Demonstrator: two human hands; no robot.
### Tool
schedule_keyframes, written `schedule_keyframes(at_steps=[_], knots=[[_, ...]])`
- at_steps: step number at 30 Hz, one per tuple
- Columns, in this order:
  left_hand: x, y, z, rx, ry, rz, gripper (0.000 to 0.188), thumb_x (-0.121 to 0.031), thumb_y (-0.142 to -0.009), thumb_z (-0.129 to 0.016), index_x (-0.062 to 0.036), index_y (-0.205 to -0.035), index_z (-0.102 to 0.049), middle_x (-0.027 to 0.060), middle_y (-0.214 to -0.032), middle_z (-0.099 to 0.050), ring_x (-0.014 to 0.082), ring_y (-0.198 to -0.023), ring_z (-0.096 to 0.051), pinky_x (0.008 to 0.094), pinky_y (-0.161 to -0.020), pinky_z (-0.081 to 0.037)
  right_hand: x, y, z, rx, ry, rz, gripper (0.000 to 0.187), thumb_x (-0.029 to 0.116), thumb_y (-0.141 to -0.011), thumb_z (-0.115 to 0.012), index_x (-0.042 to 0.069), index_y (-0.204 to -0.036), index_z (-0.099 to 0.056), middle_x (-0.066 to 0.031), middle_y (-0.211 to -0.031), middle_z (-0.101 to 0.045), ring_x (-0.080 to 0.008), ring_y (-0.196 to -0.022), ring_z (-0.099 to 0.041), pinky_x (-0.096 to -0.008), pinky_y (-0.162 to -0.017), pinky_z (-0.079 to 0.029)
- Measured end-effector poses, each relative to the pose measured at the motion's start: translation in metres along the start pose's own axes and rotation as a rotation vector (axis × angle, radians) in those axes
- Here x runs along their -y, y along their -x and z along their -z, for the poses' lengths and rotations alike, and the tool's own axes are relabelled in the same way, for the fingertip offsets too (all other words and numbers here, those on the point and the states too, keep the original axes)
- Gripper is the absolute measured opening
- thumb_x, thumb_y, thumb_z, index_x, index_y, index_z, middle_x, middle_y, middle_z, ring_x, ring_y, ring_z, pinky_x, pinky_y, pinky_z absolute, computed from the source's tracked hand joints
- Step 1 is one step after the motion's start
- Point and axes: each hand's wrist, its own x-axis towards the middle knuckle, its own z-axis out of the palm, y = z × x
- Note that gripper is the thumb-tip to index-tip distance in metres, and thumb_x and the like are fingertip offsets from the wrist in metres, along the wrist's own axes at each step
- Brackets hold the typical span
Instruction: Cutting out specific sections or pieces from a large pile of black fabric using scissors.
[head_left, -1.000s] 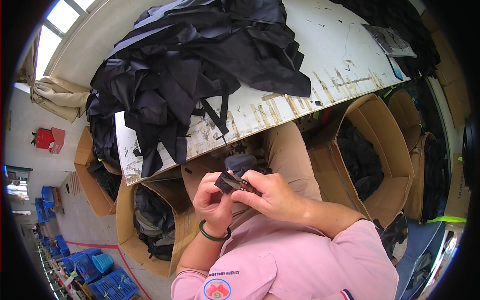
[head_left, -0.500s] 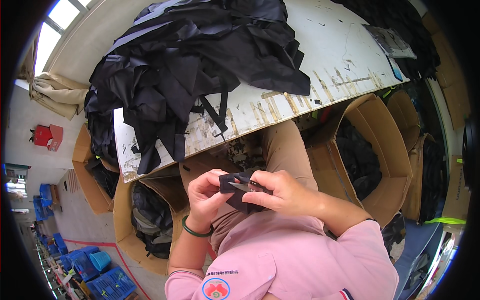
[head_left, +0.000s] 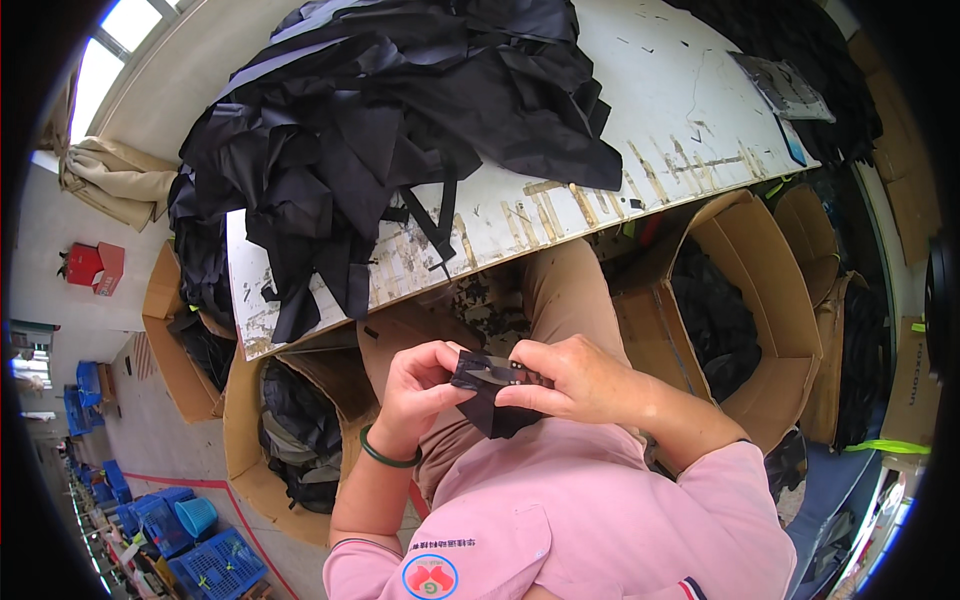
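Note:
Above my lap, my left hand [head_left: 420, 388] pinches the edge of a small black fabric piece [head_left: 500, 412]. A dark green bangle circles that wrist. My right hand [head_left: 570, 378] is closed around thread snips [head_left: 494, 374], whose metal blades point left and lie against the fabric near my left fingertips. Part of the fabric hangs below the blades. My right fingers cover most of the snips' body. Beyond my hands, a big heap of black fabric pieces [head_left: 400, 130] covers the left part of the white table [head_left: 670, 110], with strips drooping over its near edge.
Open cardboard boxes with dark items stand at my left [head_left: 245, 450] and right [head_left: 790, 350]. A plastic-wrapped packet [head_left: 785, 85] lies on the table's right side. Blue crates [head_left: 225, 565] and a light blue basket [head_left: 196, 515] sit on the floor at far left.
Both hands have shifted slightly to the right. The fabric has turned so that more of it hangs down, and the snips' blades now lie over its upper part.

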Motion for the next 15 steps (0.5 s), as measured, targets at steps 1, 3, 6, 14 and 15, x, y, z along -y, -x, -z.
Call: schedule_keyframes(at_steps=[1, 3, 6, 14, 15], knots=[[-0.0021, -0.0005, -0.0031, -0.020, -0.016, 0.045, 0.013, 0.006, -0.071, -0.066, 0.0003, -0.080, -0.059, 0.0098, -0.091, -0.063, 0.0150, -0.083, -0.059, 0.0264, -0.076, -0.047, -0.0007, -0.0002, -0.0002, -0.005, -0.003, 0.017, 0.039, 0.041, -0.087, -0.065, 0.005, -0.079, -0.053, -0.0131, -0.058, -0.057, -0.0335, -0.052, -0.057, -0.0416, -0.050, -0.043], [-0.0031, -0.0010, -0.0061, -0.040, -0.032, 0.089, 0.015, 0.005, -0.068, -0.067, -0.0012, -0.078, -0.058, 0.0093, -0.089, -0.063, 0.0154, -0.082, -0.059, 0.0261, -0.074, -0.046, -0.0014, -0.0006, 0.0000, -0.008, -0.007, 0.035, 0.039, 0.041, -0.087, -0.064, 0.005, -0.079, -0.053, -0.0133, -0.058, -0.056, -0.0339, -0.053, -0.057, -0.0418, -0.051, -0.044], [-0.0015, -0.0008, -0.0052, -0.024, -0.016, 0.114, 0.014, 0.005, -0.069, -0.067, -0.0009, -0.078, -0.059, 0.0093, -0.088, -0.062, 0.0152, -0.082, -0.059, 0.0257, -0.074, -0.046, -0.0026, -0.0008, -0.0003, 0.002, 0.022, 0.034, 0.039, 0.042, -0.088, -0.063, 0.005, -0.078, -0.053, -0.0138, -0.058, -0.056, -0.0346, -0.054, -0.057, -0.0425, -0.051, -0.044], [-0.0004, 0.0004, -0.0010, 0.074, -0.001, 0.100, 0.012, 0.010, -0.075, -0.065, 0.0034, -0.085, -0.062, 0.0126, -0.097, -0.065, 0.0166, -0.089, -0.061, 0.0289, -0.081, -0.049, -0.0091, 0.0028, 0.0002, -0.022, 0.014, 0.037, 0.038, 0.041, -0.088, -0.063, 0.006, -0.076, -0.052, -0.0147, -0.057, -0.055, -0.0362, -0.054, -0.056, -0.0436, -0.051, -0.043], [-0.0004, 0.0003, -0.0005, 0.075, 0.001, 0.102, 0.012, 0.010, -0.075, -0.065, 0.0034, -0.085, -0.062, 0.0126, -0.097, -0.065, 0.0166, -0.089, -0.061, 0.0289, -0.081, -0.049, -0.0094, 0.0033, 0.0007, -0.022, 0.015, 0.035, 0.038, 0.041, -0.088, -0.063, 0.006, -0.076, -0.052, -0.0147, -0.057, -0.055, -0.0362, -0.054, -0.056, -0.0436, -0.051, -0.043]])
